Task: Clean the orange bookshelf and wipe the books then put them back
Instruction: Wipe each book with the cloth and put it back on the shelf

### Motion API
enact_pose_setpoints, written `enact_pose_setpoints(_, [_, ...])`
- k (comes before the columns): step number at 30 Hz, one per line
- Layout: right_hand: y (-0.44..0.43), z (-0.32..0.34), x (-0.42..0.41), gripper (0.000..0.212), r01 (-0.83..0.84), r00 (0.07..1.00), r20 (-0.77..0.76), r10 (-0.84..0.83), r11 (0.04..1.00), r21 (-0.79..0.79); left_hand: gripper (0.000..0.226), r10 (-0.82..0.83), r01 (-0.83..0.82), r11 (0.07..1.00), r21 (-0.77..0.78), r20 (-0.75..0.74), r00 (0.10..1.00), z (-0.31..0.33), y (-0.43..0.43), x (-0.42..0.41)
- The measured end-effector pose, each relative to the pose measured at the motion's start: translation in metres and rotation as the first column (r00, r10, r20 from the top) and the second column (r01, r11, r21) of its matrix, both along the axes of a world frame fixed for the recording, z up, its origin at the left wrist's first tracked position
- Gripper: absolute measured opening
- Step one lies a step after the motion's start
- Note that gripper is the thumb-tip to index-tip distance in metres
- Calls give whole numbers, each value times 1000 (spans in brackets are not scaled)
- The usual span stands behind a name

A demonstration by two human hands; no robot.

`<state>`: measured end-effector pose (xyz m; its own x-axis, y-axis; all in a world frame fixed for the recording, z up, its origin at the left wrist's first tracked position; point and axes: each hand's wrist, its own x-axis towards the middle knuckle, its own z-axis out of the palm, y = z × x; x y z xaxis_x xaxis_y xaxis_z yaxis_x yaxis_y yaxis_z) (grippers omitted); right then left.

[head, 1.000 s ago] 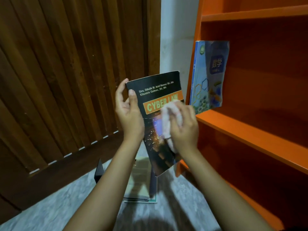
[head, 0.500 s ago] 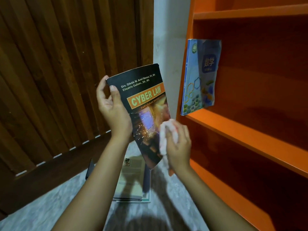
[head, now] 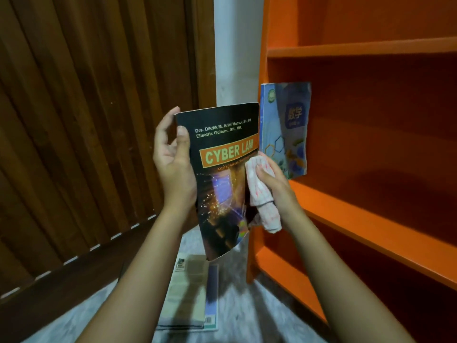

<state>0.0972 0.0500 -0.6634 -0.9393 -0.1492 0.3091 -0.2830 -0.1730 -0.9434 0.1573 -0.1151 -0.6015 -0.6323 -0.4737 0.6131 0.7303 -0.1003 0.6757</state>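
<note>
Black book, cover toward the viewer, held by the left grip clamped on its left edge. Right grip closed round a white cloth pressed to the cover's right side. Beyond the right grip, a blue book stands on the orange bookshelf; below both grips, books lie on the floor.

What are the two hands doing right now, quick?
Left hand: grips the Cyber Law book by its left edge.
Right hand: holds the white cloth at the book's right edge.
</note>
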Motion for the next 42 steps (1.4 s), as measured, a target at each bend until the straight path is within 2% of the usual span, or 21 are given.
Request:
enact_pose_setpoints(3, [26, 17, -18, 62, -19, 994, 105, 35, 989, -146, 27, -22, 22, 997, -73, 5, 1000, 19, 18, -16])
enact_pose_setpoints(7, [53, 27, -34, 49, 114, 992, -35, -121, 980, -162, 35, 45, -42, 974, -224, 5, 999, 25, 44, -55])
enact_pose_setpoints(9, [66, 26, -48, 43, 179, 979, -62, -193, 967, -183, 40, 115, -109, 936, -335, -3, 993, 25, 60, -74])
enact_pose_setpoints(12, [83, 28, -69, 38, 281, 953, -48, -300, 931, -234, 49, 95, -65, 894, -443, 45, 994, 22, 84, -100])
enact_pose_setpoints(14, [91, 24, -84, 30, 354, 932, 9, -362, 906, -233, 54, 81, -30, 885, -464, 92, 992, 18, 99, -112])
enact_pose_setpoints(16, [97, 15, -97, 11, 413, 908, 168, -383, 882, -224, 61, 99, -24, 860, -509, 120, 988, 10, 110, -122])
enact_pose_setpoints(17, [100, 7, -105, 10, 433, 893, 234, -385, 876, -211, 67, 103, -16, 843, -538, 131, 986, 2, 114, -130])
enact_pose_setpoints(18, [100, 2, -108, 16, 441, 885, 255, -390, 877, -191, 73, 109, -4, 819, -573, 150, 983, -5, 117, -136])
enact_pose_setpoints(20, [98, -7, -120, 43, 475, 872, 229, -432, 859, -192, 84, 156, -22, 770, -637, 154, 976, -17, 120, -146])
enact_pose_setpoints(21, [98, -10, -123, 45, 486, 868, 236, -437, 842, -232, 86, 174, -41, 761, -648, 143, 974, -22, 121, -150])
enact_pose_setpoints(22, [97, -12, -127, 38, 460, 884, 226, -409, 849, -260, 87, 183, -56, 756, -652, 129, 975, -25, 121, -153])
enact_pose_setpoints(23, [95, -12, -130, 34, 404, 910, 205, -360, 879, -252, 87, 183, -65, 754, -653, 114, 976, -26, 121, -154])
enact_pose_setpoints(24, [92, -10, -131, 41, 348, 932, 184, -312, 911, -223, 87, 179, -71, 752, -655, 100, 979, -27, 121, -154])
enact_pose_setpoints(26, [91, -6, -141, 53, 395, 918, 74, -390, 881, -260, 88, 164, -65, 743, -667, 87, 983, -28, 122, -155])
enact_pose_setpoints(28, [90, -1, -149, 37, 469, 871, 25, -491, 813, -346, 90, 164, -63, 716, -695, 81, 983, -29, 122, -158])
enact_pose_setpoints(30, [90, -2, -155, 36, 482, 860, -7, -510, 818, -315, 89, 170, -75, 693, -717, 61, 984, -30, 121, -160])
enact_pose_setpoints(33, [89, -5, -156, 41, 479, 867, -23, -499, 843, -246, 84, 145, -75, 714, -696, 43, 988, -32, 119, -161])
enact_pose_setpoints(42, [95, -9, -142, 38, 489, 869, 27, -493, 850, -196, 82, 180, -102, 737, -668, 48, 983, -28, 113, -159])
